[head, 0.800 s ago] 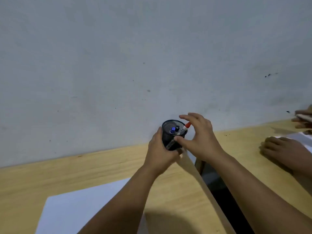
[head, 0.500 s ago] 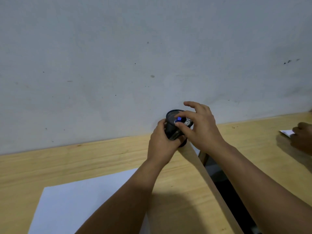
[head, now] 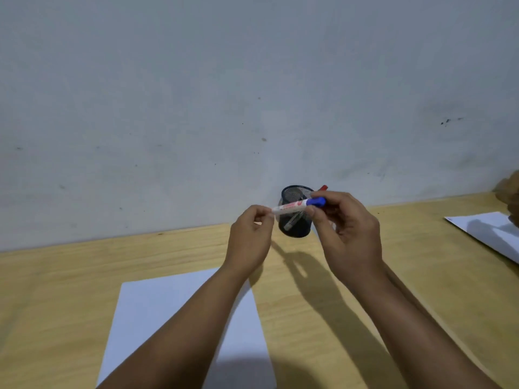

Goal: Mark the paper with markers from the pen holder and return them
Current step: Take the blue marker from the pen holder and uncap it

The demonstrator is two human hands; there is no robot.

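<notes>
The blue-capped marker (head: pixel 297 205) is held level in the air in front of the pen holder (head: pixel 295 211), gripped at both ends: the left hand (head: pixel 250 237) pinches the white tail of the barrel between thumb and fingertips, and the right hand (head: pixel 348 234) closes thumb and forefinger around the blue cap, the other fingers loosely curled. The step in hand looks like uncapping. To do it well, the left hand should keep a firm pinch on the barrel while the right pulls the cap straight along the marker's line, not bent sideways, so the tip comes free without a jerk that flicks ink or knocks the holder just behind. The cap is best kept in the right hand or set on the desk (head: pixel 365 276) within reach, since it has to go back on before the marker returns. The paper (head: pixel 157 304) lies on the desk below the forearms, blank where it shows, so no mark is made yet. Counting: 2 hands at work, 1 marker out, 1 black mesh pen holder against the wall, 1 red-tipped marker (head: pixel 323 188) poking above its rim and at least 1 more pale pen visible through the mesh, though the exact count inside is unclear. 1 sheet lies in front, and 1 second sheet (head: pixel 488 228) sits at the right edge of the desk.
</notes>
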